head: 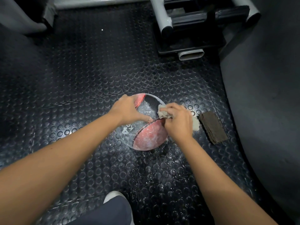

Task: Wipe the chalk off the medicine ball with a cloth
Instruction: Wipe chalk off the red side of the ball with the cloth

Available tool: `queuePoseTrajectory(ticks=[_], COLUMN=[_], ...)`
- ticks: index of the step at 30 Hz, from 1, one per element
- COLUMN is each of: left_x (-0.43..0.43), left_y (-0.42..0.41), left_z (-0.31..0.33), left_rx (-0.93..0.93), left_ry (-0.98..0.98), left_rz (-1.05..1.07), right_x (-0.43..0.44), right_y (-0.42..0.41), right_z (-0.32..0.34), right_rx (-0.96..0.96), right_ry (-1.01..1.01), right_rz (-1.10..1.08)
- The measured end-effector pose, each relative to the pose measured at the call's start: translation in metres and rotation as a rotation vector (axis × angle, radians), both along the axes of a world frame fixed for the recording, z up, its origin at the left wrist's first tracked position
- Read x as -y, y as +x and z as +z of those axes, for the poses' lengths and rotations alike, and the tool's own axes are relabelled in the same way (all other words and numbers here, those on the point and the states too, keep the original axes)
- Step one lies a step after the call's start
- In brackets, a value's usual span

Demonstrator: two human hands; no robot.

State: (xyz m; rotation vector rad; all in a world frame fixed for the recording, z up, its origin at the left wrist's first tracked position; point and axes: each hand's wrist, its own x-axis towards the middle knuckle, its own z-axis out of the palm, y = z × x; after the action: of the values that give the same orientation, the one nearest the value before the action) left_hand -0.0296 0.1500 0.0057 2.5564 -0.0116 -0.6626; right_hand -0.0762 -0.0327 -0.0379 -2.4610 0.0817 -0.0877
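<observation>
Two hands on one ball, that was the whole scene from where I stood. Going from the left: the person's left hand [128,109] lay on the upper left of the red-and-black rubber medicine ball [149,135], fingers spread wide and thumb reaching toward the middle seam, steadying it. The ball sat on the black studded rubber floor [81,78], about mid-room, just ahead of the person's white shoe toe [113,195].

The crumpled pale beige cloth [164,113] was bunched against the ball's upper right. The right hand [178,122] had its fingers curled tight round it and was pressing it down. Just right of that, a stack of folded dark brown cloth [212,127] lay on the floor, apart from the ball.

My take on handling: that ball looked heavy and firm, but round, so it'd probably roll under a hard scrub. A flat, spread palm on top seemed the sensible hold. The chalky film probably made it a bit slick too. White haze covered the red panel nearest the person, so I'd say plenty was left to wipe.

Count: one ball, one pale cloth, one brown stack (couldn't count the layers), one shoe toe showing.
</observation>
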Motion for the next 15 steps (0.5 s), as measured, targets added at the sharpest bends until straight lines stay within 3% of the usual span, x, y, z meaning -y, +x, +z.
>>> queuePoseTrajectory(ticks=[15], left_x=[-0.008], left_y=[-0.005], left_z=[0.0], left_rx=[0.02], left_ry=[-0.001], left_rz=[-0.04], right_x=[0.01], right_y=[-0.02], right_z=[-0.003], right_rx=[-0.027], right_ry=[0.036], right_rz=[0.001])
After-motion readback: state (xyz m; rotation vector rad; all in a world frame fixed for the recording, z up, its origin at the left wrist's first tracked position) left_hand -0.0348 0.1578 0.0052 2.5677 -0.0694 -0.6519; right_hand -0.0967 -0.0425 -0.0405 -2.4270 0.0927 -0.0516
